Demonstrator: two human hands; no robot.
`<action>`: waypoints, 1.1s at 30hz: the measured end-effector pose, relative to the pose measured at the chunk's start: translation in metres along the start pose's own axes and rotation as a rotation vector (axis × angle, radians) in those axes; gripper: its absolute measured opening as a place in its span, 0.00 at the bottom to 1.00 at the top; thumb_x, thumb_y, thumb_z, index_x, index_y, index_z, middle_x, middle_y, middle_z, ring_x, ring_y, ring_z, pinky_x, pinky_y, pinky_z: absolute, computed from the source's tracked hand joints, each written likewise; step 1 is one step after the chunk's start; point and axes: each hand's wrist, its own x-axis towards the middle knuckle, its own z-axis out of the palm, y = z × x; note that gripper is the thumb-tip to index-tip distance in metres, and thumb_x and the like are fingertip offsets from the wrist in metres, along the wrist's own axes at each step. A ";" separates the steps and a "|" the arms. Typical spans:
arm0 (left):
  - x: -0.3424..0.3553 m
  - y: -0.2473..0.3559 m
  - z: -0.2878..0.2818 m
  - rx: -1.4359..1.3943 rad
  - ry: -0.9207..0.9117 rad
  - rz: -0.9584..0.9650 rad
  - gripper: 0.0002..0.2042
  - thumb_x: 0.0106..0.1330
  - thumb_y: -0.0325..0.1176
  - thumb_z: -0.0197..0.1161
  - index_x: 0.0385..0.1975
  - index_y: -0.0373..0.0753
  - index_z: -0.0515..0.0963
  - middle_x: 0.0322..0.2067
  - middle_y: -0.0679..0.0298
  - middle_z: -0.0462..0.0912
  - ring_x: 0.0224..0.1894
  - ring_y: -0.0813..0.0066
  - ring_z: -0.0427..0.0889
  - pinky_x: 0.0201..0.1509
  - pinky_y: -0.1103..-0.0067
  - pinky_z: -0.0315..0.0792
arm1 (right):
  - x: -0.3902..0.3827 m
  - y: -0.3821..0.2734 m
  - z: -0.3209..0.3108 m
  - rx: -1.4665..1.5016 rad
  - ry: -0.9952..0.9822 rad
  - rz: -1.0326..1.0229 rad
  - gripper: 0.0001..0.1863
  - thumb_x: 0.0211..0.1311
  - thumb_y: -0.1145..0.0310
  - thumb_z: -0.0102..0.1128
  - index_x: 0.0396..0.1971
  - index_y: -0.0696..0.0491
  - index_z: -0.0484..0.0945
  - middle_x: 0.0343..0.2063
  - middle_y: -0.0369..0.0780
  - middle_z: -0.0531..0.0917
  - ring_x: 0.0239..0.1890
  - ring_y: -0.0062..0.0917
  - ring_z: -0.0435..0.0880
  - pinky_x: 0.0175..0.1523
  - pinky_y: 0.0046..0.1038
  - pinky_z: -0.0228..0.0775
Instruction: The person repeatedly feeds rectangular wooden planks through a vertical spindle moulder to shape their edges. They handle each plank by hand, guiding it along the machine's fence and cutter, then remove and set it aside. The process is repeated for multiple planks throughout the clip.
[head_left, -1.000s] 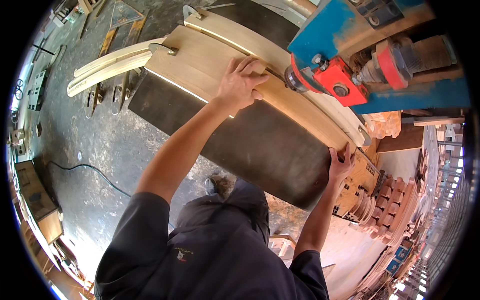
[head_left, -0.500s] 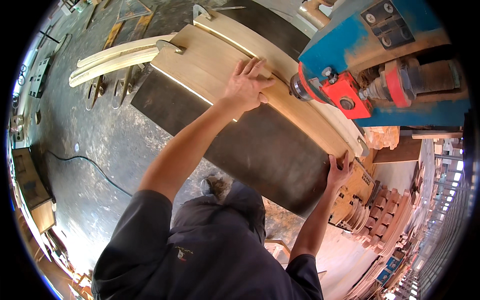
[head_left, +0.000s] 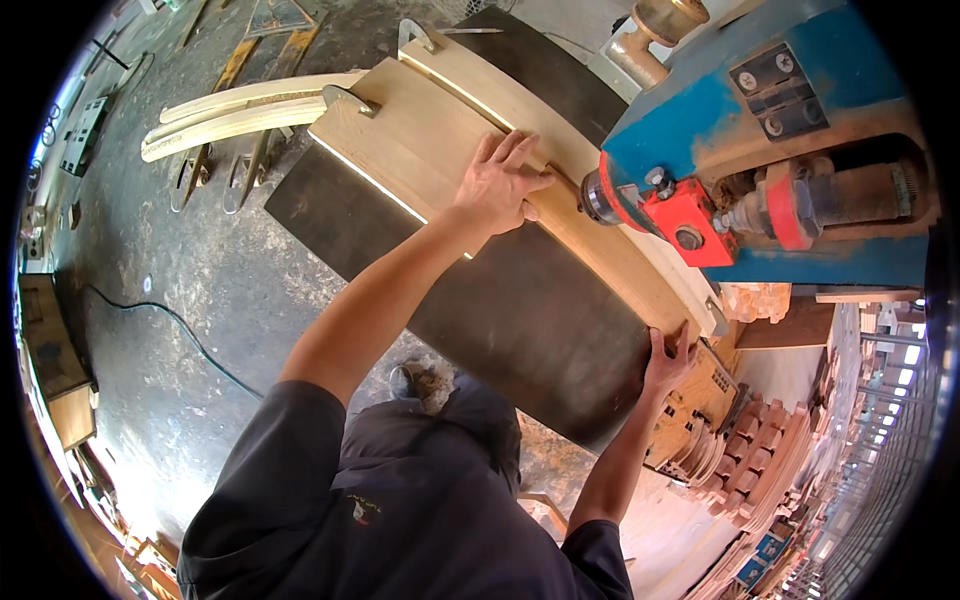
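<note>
A long, narrow wooden strip (head_left: 610,245) lies slantwise across a dark machine table (head_left: 530,310). Its far edge runs along a pale wooden guide board (head_left: 465,75). My left hand (head_left: 497,187) rests with fingers spread over the strip's upper-left part, where it meets a wide flat wooden board (head_left: 400,130); the palm hides that spot. At the lower-right end of the strip, the thumb and fingers of my right hand (head_left: 670,365) close around its tip. The machine's round metal spindle head (head_left: 597,195) sits just beyond the strip, between both hands.
The blue machine body (head_left: 840,110) with a red block (head_left: 690,222) overhangs the far right. Metal tabs (head_left: 350,100) stand up from the boards. Curved wooden strips (head_left: 235,115) lie at left; stacked wooden parts (head_left: 765,450) are at right. A black cable (head_left: 190,335) crosses the floor.
The whole view has shifted slightly. Both hands keep their places on the wood, and no clear movement of the strip can be seen.
</note>
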 end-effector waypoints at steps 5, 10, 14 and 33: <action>0.001 -0.001 0.003 -0.020 0.027 0.011 0.29 0.54 0.43 0.81 0.59 0.62 0.85 0.77 0.60 0.63 0.80 0.59 0.57 0.84 0.60 0.52 | 0.000 0.001 0.001 0.003 0.034 -0.013 0.42 0.50 0.41 0.83 0.67 0.39 0.83 0.66 0.62 0.76 0.65 0.57 0.77 0.65 0.52 0.74; 0.002 -0.001 0.004 -0.029 0.045 0.024 0.28 0.53 0.41 0.81 0.58 0.61 0.85 0.76 0.60 0.64 0.80 0.58 0.58 0.83 0.60 0.54 | -0.001 -0.001 0.001 0.013 0.039 0.008 0.43 0.49 0.40 0.83 0.66 0.40 0.83 0.65 0.64 0.76 0.65 0.59 0.76 0.64 0.52 0.75; 0.005 -0.001 0.002 0.019 -0.034 0.003 0.29 0.57 0.46 0.78 0.62 0.65 0.82 0.79 0.61 0.60 0.82 0.59 0.54 0.85 0.58 0.47 | 0.000 -0.004 0.000 -0.001 0.027 0.014 0.43 0.48 0.40 0.84 0.66 0.40 0.84 0.64 0.62 0.77 0.64 0.58 0.77 0.63 0.52 0.75; -0.001 0.007 0.005 -0.019 0.134 -0.242 0.46 0.49 0.47 0.84 0.66 0.30 0.71 0.73 0.51 0.68 0.80 0.55 0.60 0.85 0.63 0.51 | -0.002 -0.001 0.008 -0.042 0.066 -0.024 0.41 0.51 0.35 0.79 0.65 0.37 0.84 0.65 0.61 0.77 0.65 0.58 0.77 0.63 0.53 0.76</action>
